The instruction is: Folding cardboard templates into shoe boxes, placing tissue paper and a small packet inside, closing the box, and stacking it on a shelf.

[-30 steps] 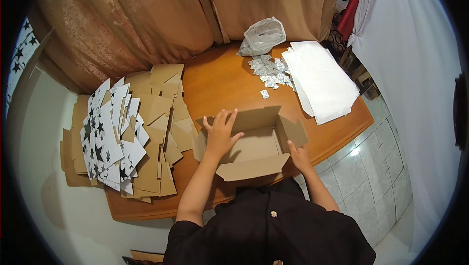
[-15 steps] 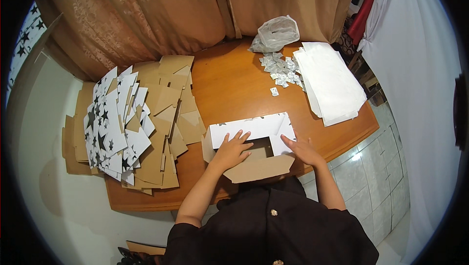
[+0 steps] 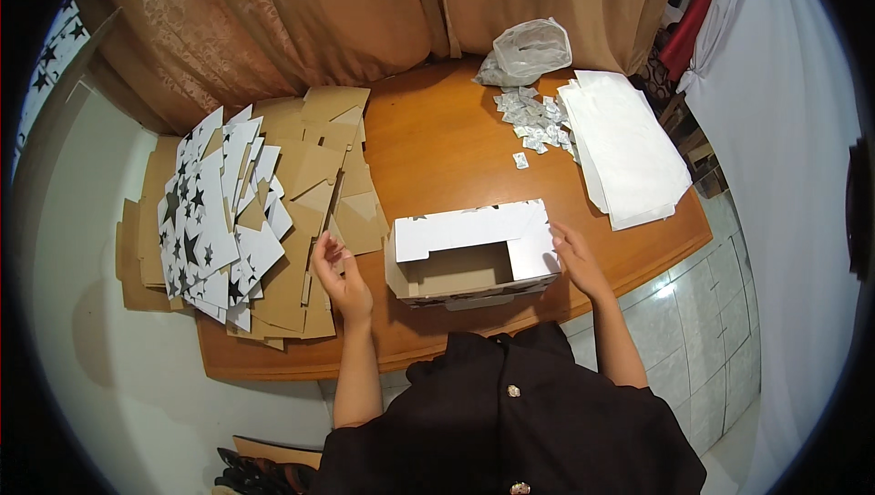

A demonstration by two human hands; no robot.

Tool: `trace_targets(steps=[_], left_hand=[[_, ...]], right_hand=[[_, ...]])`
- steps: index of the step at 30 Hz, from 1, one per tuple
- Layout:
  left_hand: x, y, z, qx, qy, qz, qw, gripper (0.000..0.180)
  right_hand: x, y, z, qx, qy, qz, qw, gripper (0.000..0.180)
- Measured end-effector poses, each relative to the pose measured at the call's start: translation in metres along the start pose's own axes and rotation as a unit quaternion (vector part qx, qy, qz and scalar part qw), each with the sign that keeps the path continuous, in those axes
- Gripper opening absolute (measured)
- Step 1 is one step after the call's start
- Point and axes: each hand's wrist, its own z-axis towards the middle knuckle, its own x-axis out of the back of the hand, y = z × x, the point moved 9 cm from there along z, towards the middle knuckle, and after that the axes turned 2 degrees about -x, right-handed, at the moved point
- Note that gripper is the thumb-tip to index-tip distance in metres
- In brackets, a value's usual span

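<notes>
A folded cardboard box (image 3: 469,253), white outside and brown inside, lies on its side on the wooden table (image 3: 437,144) with its opening toward me. My right hand (image 3: 572,256) rests with its fingers against the box's right end flap. My left hand (image 3: 339,276) hovers to the left of the box, fingers loosely curled and apart, holding nothing, above the edge of a pile of flat cardboard blanks (image 3: 314,212).
White star-printed flat blanks (image 3: 214,217) fan out at the table's left end. A stack of white sheets (image 3: 629,144), several small silver packets (image 3: 533,119) and a clear plastic bag (image 3: 529,48) lie at the far right. Brown curtains hang behind.
The box has been turned from open side up onto its side with its white face up. My left hand has come off the box and moved left. My right hand stays at its right end.
</notes>
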Motion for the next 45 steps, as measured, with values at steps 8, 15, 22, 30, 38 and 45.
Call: trace_targets(steps=[8, 15, 22, 30, 38, 45], left_hand=[[-0.091, -0.094, -0.054, 0.227, -0.327, 0.026, 0.917, 0.105], [-0.101, -0.093, -0.05, 0.182, -0.37, 0.109, 0.904, 0.103], [-0.055, -0.067, -0.051, 0.205, -0.197, -0.236, 0.929, 0.08], [-0.07, -0.065, -0.073, 0.14, -0.254, 0.012, 0.957, 0.087], [-0.083, -0.087, -0.079, 0.319, -0.251, -0.113, 0.907, 0.092], [-0.07, -0.093, -0.079, 0.257, -0.213, -0.078, 0.939, 0.076]], right_hand=[[-0.01, -0.027, 0.001, -0.041, -0.019, 0.135, 0.99, 0.037], [-0.01, -0.02, -0.001, -0.024, -0.017, 0.154, 0.988, 0.044], [-0.012, -0.071, -0.042, 0.215, 0.088, -0.205, 0.951, 0.063], [-0.046, -0.061, -0.044, 0.251, 0.115, -0.321, 0.906, 0.023], [-0.044, -0.06, -0.034, 0.208, 0.111, -0.307, 0.922, 0.014], [-0.04, -0.06, -0.037, 0.199, 0.102, -0.285, 0.932, 0.027]])
